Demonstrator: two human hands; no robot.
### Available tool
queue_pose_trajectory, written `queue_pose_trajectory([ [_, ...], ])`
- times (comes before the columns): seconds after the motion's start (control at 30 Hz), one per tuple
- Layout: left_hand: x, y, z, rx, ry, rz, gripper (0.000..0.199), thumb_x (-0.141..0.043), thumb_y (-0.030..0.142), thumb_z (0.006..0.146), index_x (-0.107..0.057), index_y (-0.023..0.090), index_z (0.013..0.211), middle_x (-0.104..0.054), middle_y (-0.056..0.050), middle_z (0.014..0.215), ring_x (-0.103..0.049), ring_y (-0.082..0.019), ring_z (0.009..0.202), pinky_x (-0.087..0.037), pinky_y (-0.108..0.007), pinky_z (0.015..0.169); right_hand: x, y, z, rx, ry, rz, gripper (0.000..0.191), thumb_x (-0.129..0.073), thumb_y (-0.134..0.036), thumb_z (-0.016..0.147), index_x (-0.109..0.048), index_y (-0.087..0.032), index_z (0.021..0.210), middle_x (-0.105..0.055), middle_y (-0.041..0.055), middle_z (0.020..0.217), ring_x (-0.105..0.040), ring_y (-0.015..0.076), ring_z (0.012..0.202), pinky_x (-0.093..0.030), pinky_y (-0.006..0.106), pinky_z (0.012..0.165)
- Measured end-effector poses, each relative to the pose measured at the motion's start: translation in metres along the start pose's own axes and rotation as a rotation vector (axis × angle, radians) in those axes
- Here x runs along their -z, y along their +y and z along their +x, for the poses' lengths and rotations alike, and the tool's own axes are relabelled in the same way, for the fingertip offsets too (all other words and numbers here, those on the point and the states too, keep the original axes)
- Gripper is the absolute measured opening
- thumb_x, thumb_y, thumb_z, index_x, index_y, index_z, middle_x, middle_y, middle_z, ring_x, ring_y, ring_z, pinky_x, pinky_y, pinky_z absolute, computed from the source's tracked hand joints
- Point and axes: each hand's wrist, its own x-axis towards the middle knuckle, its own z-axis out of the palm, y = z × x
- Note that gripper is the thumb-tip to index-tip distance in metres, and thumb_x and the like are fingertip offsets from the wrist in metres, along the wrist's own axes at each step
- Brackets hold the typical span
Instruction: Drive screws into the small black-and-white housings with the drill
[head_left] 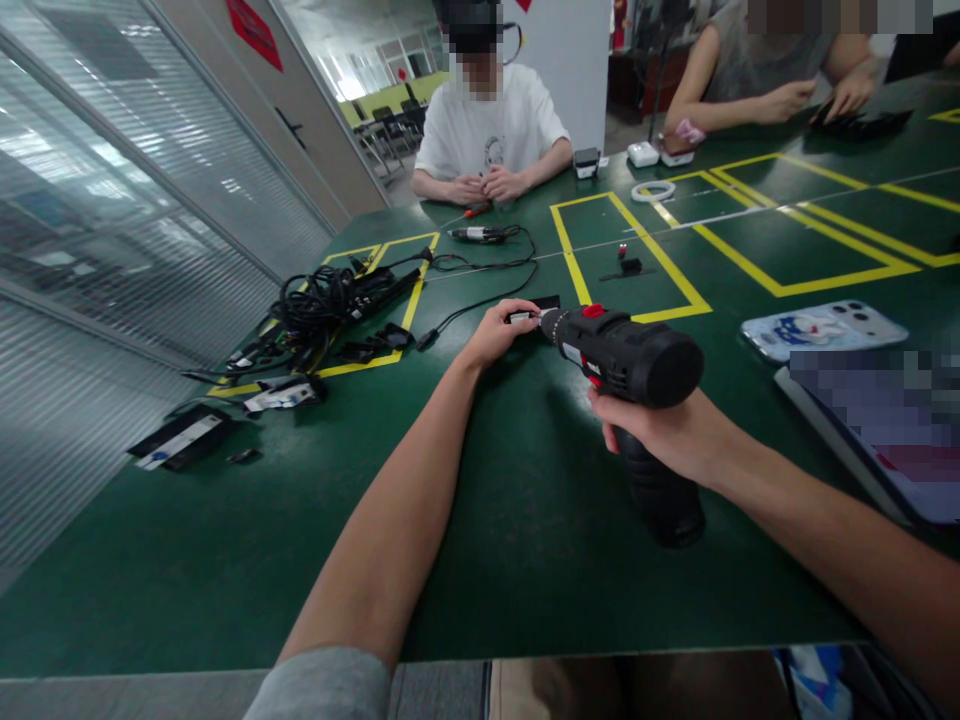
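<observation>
My right hand [660, 430] is wrapped round the grip of a black cordless drill [630, 355] with red switches. The drill lies level, its chuck pointing forward and left. At the bit's tip, my left hand [495, 335] holds a small black part with a light face [521, 317] on the table, fingers closed on it. The fingers and the chuck hide much of this part, and I cannot tell whether the bit touches it. A black cable [480, 305] runs along the table just left of and beyond my left hand.
A pile of black cables [330, 300] lies at the left, with a black box [184, 437] nearer me. A phone [825, 328] lies at the right. Opposite, a person in a white shirt [491, 130] sits near a red-handled tool [478, 210]; another sits at the far right.
</observation>
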Motion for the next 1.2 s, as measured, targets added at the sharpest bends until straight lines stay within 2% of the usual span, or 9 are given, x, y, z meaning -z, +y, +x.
queue_pose_trajectory([
  [0.93, -0.0004, 0.0022, -0.0012, 0.037, 0.002, -0.008, 0.030, -0.069, 0.032, 0.072, -0.072, 0.020, 0.099, -0.067, -0.005, 0.113, -0.058, -0.021, 0.108, -0.042, -0.035, 0.103, 0.0012, 0.0036, 0.0002, 0.031, -0.028, 0.058, 0.009, -0.061, -0.024, 0.081, -0.058, -0.021, 0.073, -0.064, -0.0006, 0.059, -0.060, 0.0163, 0.057, -0.046, 0.032, 0.060],
  [1.2, -0.0006, -0.0010, -0.0001, 0.022, -0.003, -0.019, 0.029, -0.069, 0.033, 0.072, -0.072, 0.020, 0.098, -0.067, -0.005, 0.110, -0.058, -0.021, 0.107, -0.042, -0.035, 0.101, 0.0001, -0.0004, 0.0006, 0.012, -0.025, 0.026, 0.017, -0.060, -0.023, 0.081, -0.056, -0.021, 0.065, -0.063, 0.0001, 0.059, -0.059, 0.0155, 0.056, -0.045, 0.031, 0.059],
])
